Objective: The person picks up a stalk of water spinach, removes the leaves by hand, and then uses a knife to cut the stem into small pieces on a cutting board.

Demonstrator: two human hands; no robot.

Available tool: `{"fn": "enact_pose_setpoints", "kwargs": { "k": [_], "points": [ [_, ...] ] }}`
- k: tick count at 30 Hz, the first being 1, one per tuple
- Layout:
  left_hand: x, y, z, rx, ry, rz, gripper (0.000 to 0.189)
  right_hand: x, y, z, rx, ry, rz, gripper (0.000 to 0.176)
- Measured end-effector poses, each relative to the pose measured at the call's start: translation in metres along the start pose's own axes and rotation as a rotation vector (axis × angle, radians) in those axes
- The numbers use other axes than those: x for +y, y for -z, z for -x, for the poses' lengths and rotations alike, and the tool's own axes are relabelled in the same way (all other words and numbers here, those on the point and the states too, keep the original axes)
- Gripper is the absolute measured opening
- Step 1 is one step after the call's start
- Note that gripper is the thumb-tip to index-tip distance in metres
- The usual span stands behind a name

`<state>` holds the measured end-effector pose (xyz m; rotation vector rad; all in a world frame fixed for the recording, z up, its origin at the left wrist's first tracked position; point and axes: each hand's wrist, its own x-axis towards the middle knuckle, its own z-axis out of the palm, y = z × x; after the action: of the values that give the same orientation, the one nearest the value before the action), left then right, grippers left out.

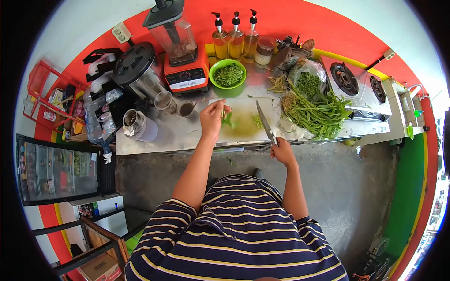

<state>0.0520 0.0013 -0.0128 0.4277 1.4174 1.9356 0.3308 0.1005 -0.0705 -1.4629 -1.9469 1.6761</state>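
My left hand (212,121) pinches a small bunch of leafy greens (228,120) by the stems, over the left part of a cutting board (241,104). In my right hand (283,151) is the handle of a kitchen knife (265,122), its blade pointing up and away across the board's right side. A little pile of chopped green bits (257,121) lies on the board left of the blade. Behind the board stands a green bowl (228,90) filled with chopped greens. To the right rests a large heap of long-stemmed leafy greens (311,112).
A red blender (186,75), a steel container with a black lid (136,65) and cups (186,108) stand at left. Pump bottles (235,37) line the back wall. A gas stove (358,86) sits at right. The steel counter's front edge (187,146) runs before me.
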Motion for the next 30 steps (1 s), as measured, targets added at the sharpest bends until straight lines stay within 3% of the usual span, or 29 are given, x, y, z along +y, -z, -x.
{"fn": "enact_pose_setpoints", "kwargs": {
  "k": [3, 4, 5, 7, 9, 13, 14, 16, 20, 22, 25, 30],
  "points": [
    [-0.025, -0.011, -0.002, -0.013, -0.021, -0.152, 0.027, -0.011, -0.006, 0.002, -0.004, 0.055, 0.101, 0.028],
    [-0.034, -0.011, -0.001, -0.031, -0.04, -0.393, 0.026, -0.008, -0.007, -0.001, -0.005, 0.058, 0.103, 0.028],
    [-0.043, -0.01, -0.001, -0.05, -0.059, -0.636, 0.026, -0.005, -0.01, -0.003, -0.013, 0.159, 0.22, 0.029],
    [-0.077, -0.001, 0.0, -0.035, -0.131, -0.665, 0.023, 0.002, -0.014, -0.01, -0.023, 0.363, 0.451, 0.031],
    [-0.09, 0.003, 0.003, -0.038, -0.3, -0.81, 0.022, 0.004, -0.013, -0.011, -0.068, 0.283, 0.41, 0.033],
    [-0.095, 0.009, 0.007, -0.15, -0.375, -0.903, 0.021, 0.009, -0.011, -0.011, 0.071, 0.247, 0.352, 0.036],
    [-0.097, 0.008, 0.007, -0.153, -0.376, -0.903, 0.021, 0.007, -0.009, -0.01, 0.124, 0.242, 0.354, 0.038],
    [-0.098, 0.001, 0.006, -0.184, -0.154, -0.74, 0.015, 0.0, -0.011, -0.007, 0.146, 0.237, 0.362, 0.038],
    [-0.103, -0.01, 0.008, -0.255, -0.156, -0.75, 0.011, -0.013, -0.029, -0.012, 0.105, 0.25, 0.487, 0.039],
    [-0.113, -0.008, 0.01, -0.228, -0.363, -0.91, 0.012, -0.019, -0.041, -0.01, 0.123, 0.249, 0.548, 0.039],
    [-0.117, -0.008, 0.015, -0.191, -0.497, -0.987, 0.014, -0.027, -0.057, -0.004, 0.114, 0.254, 0.664, 0.04],
    [-0.12, -0.007, 0.022, -0.187, -0.551, -1.057, 0.012, -0.044, -0.086, 0.009, 0.086, 0.142, 0.881, 0.03]
  ]
}}
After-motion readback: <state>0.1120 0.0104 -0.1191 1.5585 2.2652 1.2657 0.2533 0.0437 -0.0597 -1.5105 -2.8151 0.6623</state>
